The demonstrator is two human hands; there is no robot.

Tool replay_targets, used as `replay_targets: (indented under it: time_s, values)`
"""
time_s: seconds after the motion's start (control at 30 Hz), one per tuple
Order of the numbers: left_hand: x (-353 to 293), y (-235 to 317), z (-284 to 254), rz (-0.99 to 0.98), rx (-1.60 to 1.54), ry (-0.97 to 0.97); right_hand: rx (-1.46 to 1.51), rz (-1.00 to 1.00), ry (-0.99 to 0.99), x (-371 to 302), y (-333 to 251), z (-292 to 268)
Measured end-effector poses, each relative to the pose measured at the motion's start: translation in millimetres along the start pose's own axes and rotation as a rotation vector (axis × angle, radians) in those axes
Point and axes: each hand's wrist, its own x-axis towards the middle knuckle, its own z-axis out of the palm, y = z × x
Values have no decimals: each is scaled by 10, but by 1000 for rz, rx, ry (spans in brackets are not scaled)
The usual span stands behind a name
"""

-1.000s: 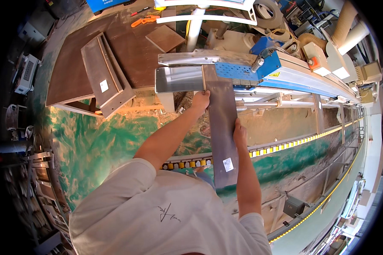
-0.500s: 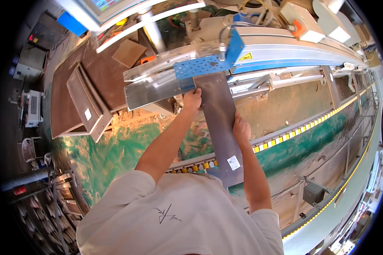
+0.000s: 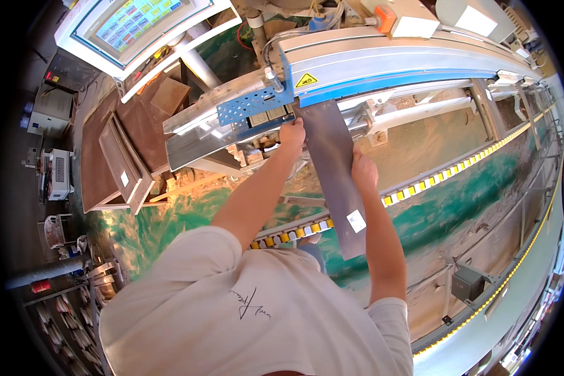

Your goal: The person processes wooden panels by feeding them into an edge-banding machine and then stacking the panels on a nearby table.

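A long dark brown board with a white label on its near end is held between my two hands. Its far end meets the blue lower edge of the machine's long silver beam; whether it goes underneath is hidden. My left hand is closed on the board's left edge near the far end, close beside a perforated blue plate. Around the right edge, about halfway along, my right hand is wrapped. The near end hangs above the yellow-and-white roller rail.
A control panel with a lit screen stands at the far left. Brown panels are stacked below it. A metal ledge juts out left of my left hand. The roller rail crosses between me and the machine, extending right.
The board has shifted right relative to the perforated blue plate, its far end now at the beam. Both hands moved with it, still gripping. The view has turned, showing more of the screen.
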Motion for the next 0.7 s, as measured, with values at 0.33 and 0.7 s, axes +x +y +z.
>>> replay_targets:
  time_s: [0.33,0.7]
  values:
    - [-32,3,-778,-4,-280,-414,429,-24,583,-1159,336,-598]
    - [643,-869,-6047,-63,848,797,603,-91,287,-2723,-366,714]
